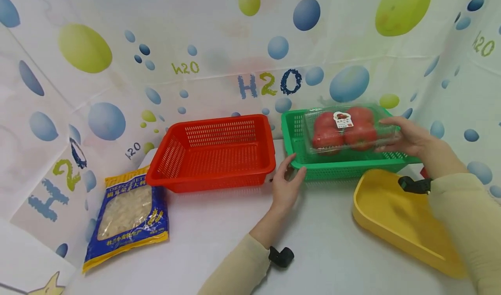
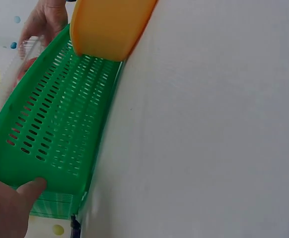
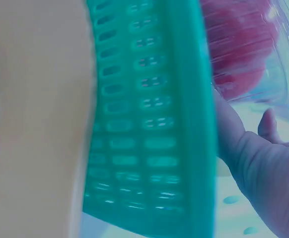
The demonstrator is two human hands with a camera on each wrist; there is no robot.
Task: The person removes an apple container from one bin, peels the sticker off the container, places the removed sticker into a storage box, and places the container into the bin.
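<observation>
In the head view, my right hand [image 1: 407, 136] grips the right end of a clear plastic box of red fruit [image 1: 326, 132], which has a white label on top. The box sits over the opening of a green perforated basket [image 1: 332, 171], tilted toward me. Around the basket's front left corner, my left hand [image 1: 285, 186] has its thumb on the front wall and fingers at the side. Thumb and basket wall [image 2: 60, 129] also show in the left wrist view, where the other fingers are hidden. The right wrist view catches part of my right hand [image 3: 263, 168] beside the box.
A red perforated basket [image 1: 219, 177] stands left of the green one, with nothing in it. A blue and yellow pasta bag [image 1: 129, 212] lies at the far left. Under my right forearm is a yellow tray [image 1: 395, 212]. Patterned cloth [image 1: 219, 90] hangs behind.
</observation>
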